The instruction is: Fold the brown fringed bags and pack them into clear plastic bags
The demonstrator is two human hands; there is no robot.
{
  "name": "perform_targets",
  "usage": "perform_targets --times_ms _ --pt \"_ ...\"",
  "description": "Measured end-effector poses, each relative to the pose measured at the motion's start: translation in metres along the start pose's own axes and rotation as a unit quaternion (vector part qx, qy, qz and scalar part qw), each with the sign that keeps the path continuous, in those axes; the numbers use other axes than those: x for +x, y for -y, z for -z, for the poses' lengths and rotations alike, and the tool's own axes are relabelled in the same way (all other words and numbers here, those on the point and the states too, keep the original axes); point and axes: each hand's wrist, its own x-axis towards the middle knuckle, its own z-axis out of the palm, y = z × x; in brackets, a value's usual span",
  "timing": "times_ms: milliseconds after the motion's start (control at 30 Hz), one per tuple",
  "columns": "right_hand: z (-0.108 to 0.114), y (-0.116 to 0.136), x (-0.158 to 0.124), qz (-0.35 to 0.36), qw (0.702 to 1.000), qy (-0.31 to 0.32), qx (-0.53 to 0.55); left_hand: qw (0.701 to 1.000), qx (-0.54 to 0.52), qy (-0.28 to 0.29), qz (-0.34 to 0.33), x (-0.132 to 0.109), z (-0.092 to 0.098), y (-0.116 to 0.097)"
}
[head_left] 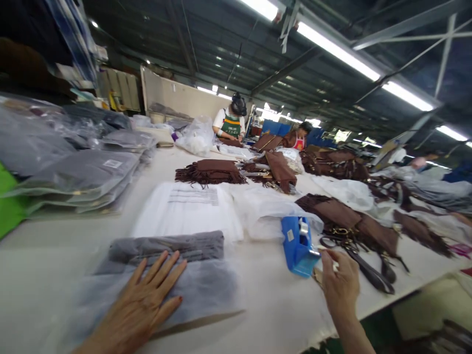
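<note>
My left hand (142,305) lies flat, fingers spread, on a clear plastic bag (206,290) that holds a folded dark garment (165,248). My right hand (339,285) is at a blue tape dispenser (297,246) on the white table (276,314), its fingertips pinched at the dispenser's cutting edge on what looks like a strip of tape. Black scissors (365,268) lie just right of that hand.
Stacks of bagged garments (81,174) sit at the left. Empty plastic bags (191,209) and brown fringed pieces (210,172) cover the middle and right. Two co-workers (230,123) work at the far end. The table edge runs near my right wrist.
</note>
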Motion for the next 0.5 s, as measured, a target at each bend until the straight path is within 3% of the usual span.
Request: perform_targets --times_ms 100,233,367,500 --pt "-0.001 -0.013 0.031 -0.045 0.996 0.082 0.004 1.000 -0.007 -0.023 -0.005 0.000 -0.003 0.001" --pt "-0.017 -0.022 0.037 -0.126 0.977 0.160 0.060 1.000 -0.020 -0.016 0.006 -0.002 -0.006 0.001" --pt "-0.029 -0.019 0.036 -0.198 0.963 0.145 0.112 0.999 -0.028 -0.013 0.015 -0.006 -0.012 0.001" --pt "-0.019 -0.013 0.030 -0.209 0.958 0.087 0.173 0.999 -0.036 0.004 0.028 -0.005 -0.011 0.000"
